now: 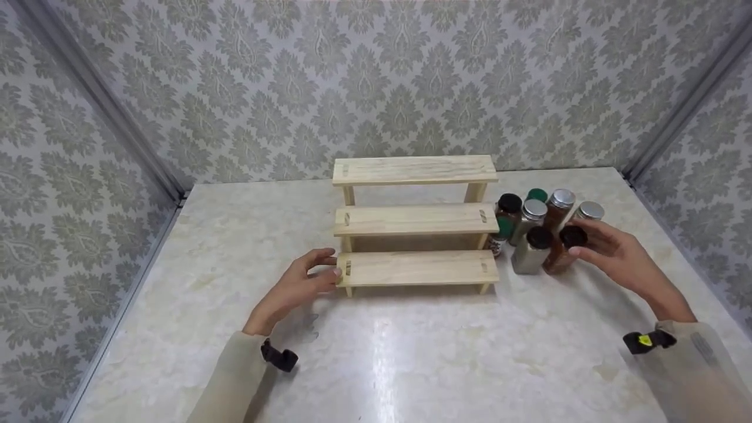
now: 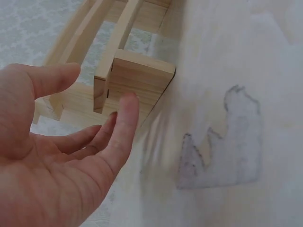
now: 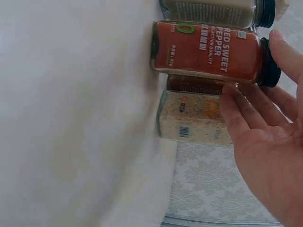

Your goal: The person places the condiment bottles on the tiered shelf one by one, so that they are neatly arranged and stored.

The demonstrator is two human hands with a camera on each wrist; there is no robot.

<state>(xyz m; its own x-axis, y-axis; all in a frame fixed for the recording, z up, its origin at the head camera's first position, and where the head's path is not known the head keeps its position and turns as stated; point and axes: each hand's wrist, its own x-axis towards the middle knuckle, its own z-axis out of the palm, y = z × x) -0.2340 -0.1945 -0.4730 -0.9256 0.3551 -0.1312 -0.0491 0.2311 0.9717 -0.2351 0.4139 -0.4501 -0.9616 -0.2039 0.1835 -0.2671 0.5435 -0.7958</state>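
A three-step wooden rack (image 1: 417,268) stands on the table. My left hand (image 1: 299,285) is at the left end of its lowest step, thumb and fingers spread around that end; in the left wrist view the fingers (image 2: 124,125) look relaxed and hold nothing. To the right of the rack stands a group of spice jars. My right hand (image 1: 620,257) is around the black cap of a red sweet pepper jar (image 3: 208,52), thumb on one side and fingers on the other. The jar stands upright on the table; no firm grip shows.
Close beside that jar are a black-capped pale spice jar (image 1: 527,261) and a silver-capped jar (image 1: 590,210). Other jars with silver (image 1: 562,198), green and black caps crowd against the rack's right side. Patterned walls (image 1: 399,88) enclose the table (image 1: 435,352).
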